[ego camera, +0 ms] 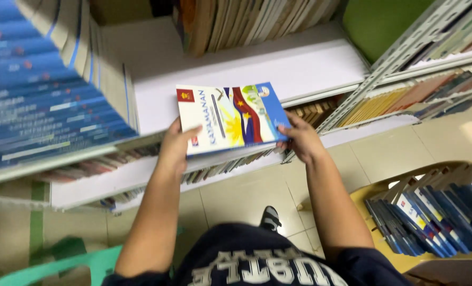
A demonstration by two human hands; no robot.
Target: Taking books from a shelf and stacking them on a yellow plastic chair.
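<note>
- Book (230,117) is held flat in both hands, just over the front edge of the white shelf (278,66), cover up, spine side toward the left hand.
- Left hand (176,144) clamps the near-left corner, thumb on top of the cover, the other fingers tucked underneath where I can't see them.
- Right hand (301,137) pinches the right edge, fingers curled closed around it.
- Looks to me like the book is being put on that bare shelf, so I'd keep it level and slide it in flat instead of dropping it.
- Row of books (257,18) stands at the back of the shelf and a blue stack (40,95) sits on the left, so aim for the open white patch between them.
- Watch the front lip: ease the grip only once most of the cover is resting on the shelf.
- Box of blue books (432,217) sits on the floor to the right, well apart.
</note>
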